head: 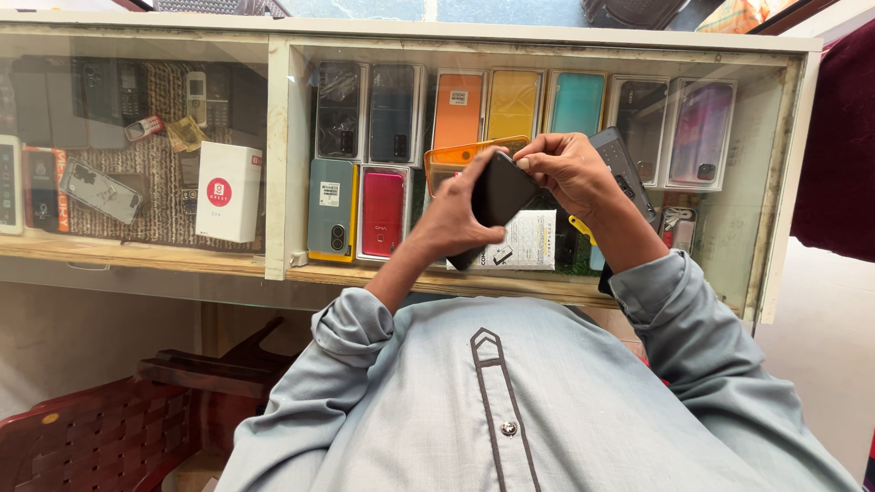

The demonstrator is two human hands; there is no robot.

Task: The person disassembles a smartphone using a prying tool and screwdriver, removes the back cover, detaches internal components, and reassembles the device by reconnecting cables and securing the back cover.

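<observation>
Grey-shirted arms lift a black phone (499, 193), gripped by the left hand (453, 219) while right hand (567, 170) fingers pinch its top edge, nothing peeled away yet.

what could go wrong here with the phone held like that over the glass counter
1. The black phone is held in the air above the glass counter, gripped at its edges by the left hand and right hand; a slip might drop it onto the glass.
2. The orange case and another phone lie close behind the hands, so a sweep could knock them.
</observation>
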